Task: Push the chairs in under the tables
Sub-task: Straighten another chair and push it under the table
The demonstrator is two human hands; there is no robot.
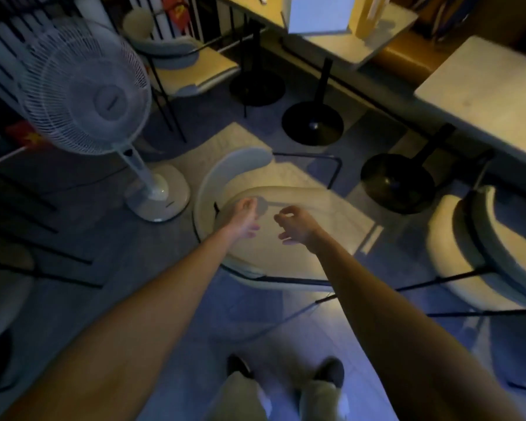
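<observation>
A cream chair [313,238] with a curved backrest and thin black legs stands out on the floor right in front of me, apart from the tables. My left hand [243,218] and my right hand [295,224] hover over its seat, fingers loosely curled and apart, holding nothing. The image is blurred, so I cannot tell if either hand touches the backrest. A long pale table [492,95] runs along the right, and a second table [386,31] lies at the top. Another cream chair [474,253] sits at the right, and a third chair [179,59] stands at the top left.
A white standing fan [88,95] with a round base [161,192] stands just left of the chair. Three black round table bases [313,123] sit on the floor between the chair and the tables. My feet [286,372] are at the bottom.
</observation>
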